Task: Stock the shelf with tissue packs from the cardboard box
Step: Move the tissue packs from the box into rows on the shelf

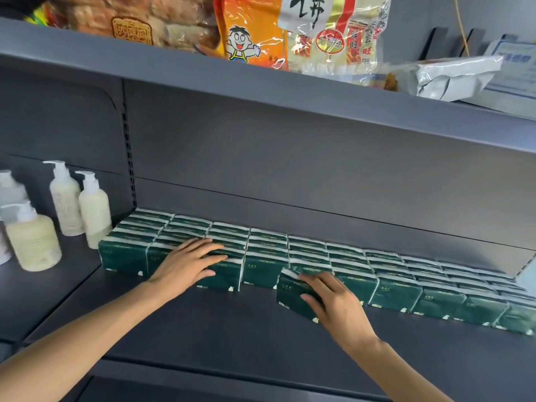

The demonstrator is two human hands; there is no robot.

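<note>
One loose pack: a dark green tissue pack (301,291) sits tilted at the front of the row, just proud of the packs behind it and resting on the shelf deck.
Right hand: the right hand (333,300) grasps that pack, fingers laid over its top edge and thumb curled against its front face.
Left hand: the left hand (185,264) lies flat with straight fingers on top of the stocked packs near the left end of the row, gripping nothing.
Stocked row: many green tissue packs (406,274) stand upright in tight columns several deep, running from beside the bottles to the right edge of view, their white seams touching.
Shelf: the dark grey shelf (232,323) carries the packs toward its back; the bare front strip lies under both forearms.
Back panel: a plain grey back panel (290,158) rises behind the row, with a slotted upright (129,158) at its left.
Bottles: four cream pump bottles (94,210) stand in the neighbouring bay to the left, the nearest one just beside the first column of packs; a fifth white shape at the left edge is too cut off to tell.
Upper shelf: the grey upper shelf (203,71) holds an orange snack bag (249,39) with a cartoon figure, a red-and-white snack bag (333,33), a clear bag of brown baked goods (130,21) and a silver foil pouch (452,74).
Cardboard box: out of view.
</note>
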